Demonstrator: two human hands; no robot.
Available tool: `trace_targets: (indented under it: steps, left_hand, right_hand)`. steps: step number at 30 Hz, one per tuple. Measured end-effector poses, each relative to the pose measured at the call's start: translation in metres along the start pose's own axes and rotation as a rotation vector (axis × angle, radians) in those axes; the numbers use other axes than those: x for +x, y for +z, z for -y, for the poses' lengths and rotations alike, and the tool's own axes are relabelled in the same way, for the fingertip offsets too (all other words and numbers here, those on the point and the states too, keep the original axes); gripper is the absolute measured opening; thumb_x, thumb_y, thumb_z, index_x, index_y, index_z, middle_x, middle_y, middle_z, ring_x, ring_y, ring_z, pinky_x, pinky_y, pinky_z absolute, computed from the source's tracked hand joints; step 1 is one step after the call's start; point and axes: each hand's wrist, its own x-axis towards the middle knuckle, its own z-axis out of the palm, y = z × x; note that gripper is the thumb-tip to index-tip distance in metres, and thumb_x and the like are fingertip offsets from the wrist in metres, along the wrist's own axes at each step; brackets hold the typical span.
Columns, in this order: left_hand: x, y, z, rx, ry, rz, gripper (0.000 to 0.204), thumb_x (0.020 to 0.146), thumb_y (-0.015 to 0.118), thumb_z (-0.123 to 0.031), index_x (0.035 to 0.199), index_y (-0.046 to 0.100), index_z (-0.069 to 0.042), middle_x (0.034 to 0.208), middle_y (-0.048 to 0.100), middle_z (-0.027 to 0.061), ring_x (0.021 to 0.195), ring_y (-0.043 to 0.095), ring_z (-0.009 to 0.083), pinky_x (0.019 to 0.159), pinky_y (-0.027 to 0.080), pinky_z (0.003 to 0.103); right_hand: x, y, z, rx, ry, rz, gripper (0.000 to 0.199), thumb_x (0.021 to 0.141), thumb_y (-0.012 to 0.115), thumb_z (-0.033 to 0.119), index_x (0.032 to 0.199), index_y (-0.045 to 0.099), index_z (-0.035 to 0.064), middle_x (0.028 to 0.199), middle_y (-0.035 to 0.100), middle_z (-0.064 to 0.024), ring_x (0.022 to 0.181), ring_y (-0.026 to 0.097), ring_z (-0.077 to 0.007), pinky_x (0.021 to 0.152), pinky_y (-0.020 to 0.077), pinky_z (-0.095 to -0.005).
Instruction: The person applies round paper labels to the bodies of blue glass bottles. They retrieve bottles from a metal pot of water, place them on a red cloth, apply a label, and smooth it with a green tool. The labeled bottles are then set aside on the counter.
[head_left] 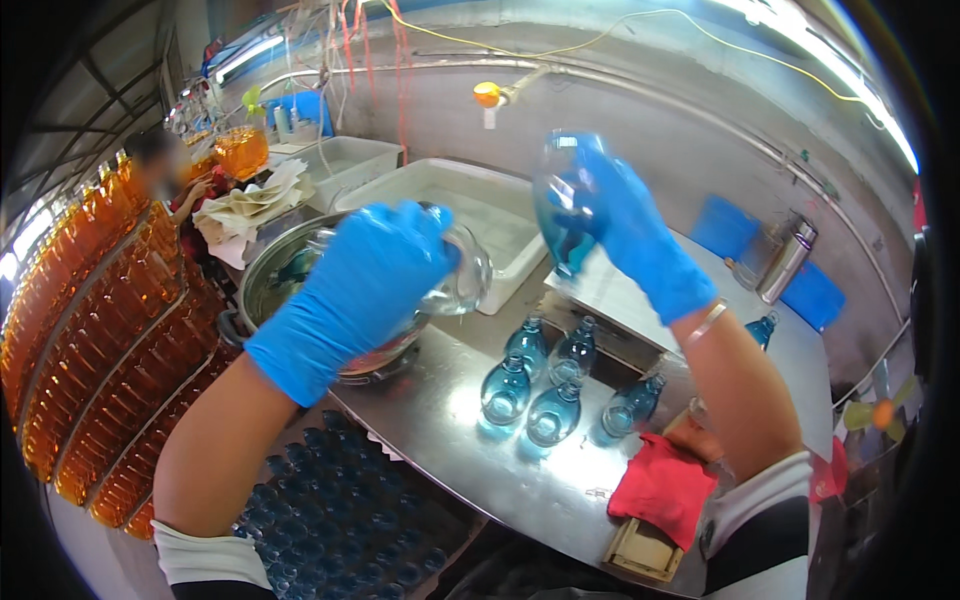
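Note:
My left hand (pixel 375 260), in a blue glove, is closed around a clear rounded glass vessel (pixel 468 270) beside the rim of a large metal pot (pixel 262 262). Its exact kind is partly hidden by my fingers. Higher up on the right, my gloved right hand (pixel 625 205) grips a blue glass bottle (pixel 565 205), blurred by motion, with its narrow end pointing down. Below it, several similar blue glass bottles (pixel 555 412) stand on the shiny metal table (pixel 470 440). Inside the pot some bluish glass shows, partly covered by my left wrist.
White plastic basins (pixel 440 180) stand behind the pot. A red cloth (pixel 660 490) lies over a small box at the near right. Many dark blue bottles (pixel 330 510) sit below the table edge. Amber bottles (pixel 100 370) are stacked at left, near another person (pixel 165 180). A steel flask (pixel 788 260) stands far right.

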Motion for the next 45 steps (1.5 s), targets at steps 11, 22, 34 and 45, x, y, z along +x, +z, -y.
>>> trace_targets:
  steps: [11, 22, 34, 45]
  left_hand:
    - [0.075, 0.121, -0.091, 0.488, 0.352, 0.616, 0.015, 0.079, 0.057, -0.018, 0.088, 0.069, -0.016, 0.075, 0.065, 0.0033, 0.069, 0.061, 0.0229, 0.054, 0.04, 0.041]
    - [0.06, 0.199, -0.081, -0.333, 0.093, 0.677, 0.023, 0.077, 0.054, -0.027, 0.08, 0.071, -0.011, 0.083, 0.066, 0.0149, 0.076, 0.064, 0.031, 0.066, 0.048, 0.036]
    - [0.058, 0.137, 0.054, -0.532, -1.017, 0.131, 0.045, 0.074, 0.06, -0.037, 0.098, 0.059, 0.002, 0.089, 0.063, 0.0218, 0.083, 0.063, 0.0331, 0.073, 0.049, 0.039]
    - [0.063, 0.21, 0.074, -0.834, -0.979, 0.772, 0.037, 0.072, 0.063, -0.017, 0.105, 0.061, 0.0, 0.1, 0.065, 0.0166, 0.085, 0.064, 0.0269, 0.075, 0.052, 0.036]
  right_hand:
    - [-0.17, -0.056, -0.038, -1.837, -0.025, 1.084, 0.018, 0.062, 0.069, 0.023, 0.071, 0.066, 0.0075, 0.074, 0.062, -0.0132, 0.067, 0.062, -0.0265, 0.057, 0.047, -0.0392]
    - [-0.214, -0.039, -0.13, -2.278, -0.066, 1.424, 0.024, 0.08, 0.052, 0.015, 0.094, 0.067, 0.0028, 0.092, 0.063, -0.0193, 0.083, 0.058, -0.0367, 0.068, 0.0463, -0.0568]
    - [-0.213, -0.04, -0.092, -1.58, -0.35, 0.928, 0.025, 0.074, 0.064, 0.033, 0.079, 0.057, 0.0098, 0.07, 0.054, -0.0049, 0.066, 0.053, -0.021, 0.062, 0.0406, -0.0321]
    - [-0.206, -0.035, -0.039, -1.582, -0.303, 0.821, 0.023, 0.075, 0.059, 0.03, 0.085, 0.056, 0.01, 0.074, 0.052, -0.0049, 0.073, 0.052, -0.0221, 0.071, 0.0407, -0.0362]
